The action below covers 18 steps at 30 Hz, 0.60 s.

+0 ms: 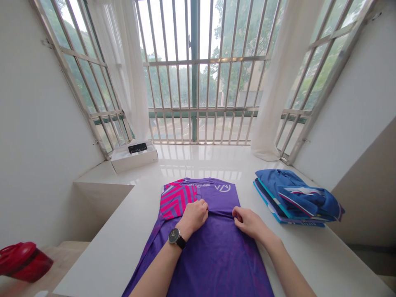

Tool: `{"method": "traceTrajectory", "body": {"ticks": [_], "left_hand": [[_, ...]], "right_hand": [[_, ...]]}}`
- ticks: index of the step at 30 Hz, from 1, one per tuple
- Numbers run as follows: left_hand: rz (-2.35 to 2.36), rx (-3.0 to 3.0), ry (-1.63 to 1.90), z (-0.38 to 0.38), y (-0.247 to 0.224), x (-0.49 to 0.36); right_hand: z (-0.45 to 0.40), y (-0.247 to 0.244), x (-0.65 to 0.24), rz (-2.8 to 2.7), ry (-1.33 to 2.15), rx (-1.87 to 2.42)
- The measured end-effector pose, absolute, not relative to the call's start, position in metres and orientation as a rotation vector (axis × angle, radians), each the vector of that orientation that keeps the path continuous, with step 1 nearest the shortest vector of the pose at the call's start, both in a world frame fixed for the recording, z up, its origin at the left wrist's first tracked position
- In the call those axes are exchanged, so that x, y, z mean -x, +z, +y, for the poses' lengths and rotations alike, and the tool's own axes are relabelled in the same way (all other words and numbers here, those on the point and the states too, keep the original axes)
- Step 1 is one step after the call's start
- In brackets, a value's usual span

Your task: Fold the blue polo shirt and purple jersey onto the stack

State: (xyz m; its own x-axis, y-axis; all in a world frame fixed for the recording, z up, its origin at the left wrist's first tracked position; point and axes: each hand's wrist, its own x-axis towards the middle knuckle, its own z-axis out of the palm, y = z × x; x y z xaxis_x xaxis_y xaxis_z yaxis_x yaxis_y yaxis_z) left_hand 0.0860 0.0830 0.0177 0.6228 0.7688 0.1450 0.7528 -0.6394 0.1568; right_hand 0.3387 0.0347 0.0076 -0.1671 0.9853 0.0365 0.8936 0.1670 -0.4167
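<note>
A purple shirt (213, 255) lies spread on the white surface, its far end carrying a white logo and lettering. One pink-striped sleeve (177, 200) is folded inward over the left side. My left hand (195, 214), with a black watch on the wrist, pinches the fabric near the middle. At the right edge of the shirt, my right hand (246, 220) has its fingers closed on the cloth. A crease runs across the fabric between both hands. The shirt's near end passes out of the bottom of the view, partly behind my forearms.
A stack of folded clothes (297, 200), a blue polo on top, sits at the right. A white box (134, 159) with a black phone-like device (137, 147) on it stands at the back left. Lower left is a red container (26, 262). Barred windows and white curtains (270, 103) border the back.
</note>
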Motion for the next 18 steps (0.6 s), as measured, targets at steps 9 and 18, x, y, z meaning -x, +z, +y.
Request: {"method": "traceTrajectory", "body": {"ticks": [9, 18], "left_hand": [[1.299, -2.739, 0.294, 0.084, 0.014, -0.084], [1.384, -2.731, 0.372, 0.087, 0.01, -0.085]], "right_hand": [[0.032, 0.015, -0.342, -2.104, 0.53, 1.669], [0.043, 0.008, -0.356, -1.826, 0.137, 1.795]]}}
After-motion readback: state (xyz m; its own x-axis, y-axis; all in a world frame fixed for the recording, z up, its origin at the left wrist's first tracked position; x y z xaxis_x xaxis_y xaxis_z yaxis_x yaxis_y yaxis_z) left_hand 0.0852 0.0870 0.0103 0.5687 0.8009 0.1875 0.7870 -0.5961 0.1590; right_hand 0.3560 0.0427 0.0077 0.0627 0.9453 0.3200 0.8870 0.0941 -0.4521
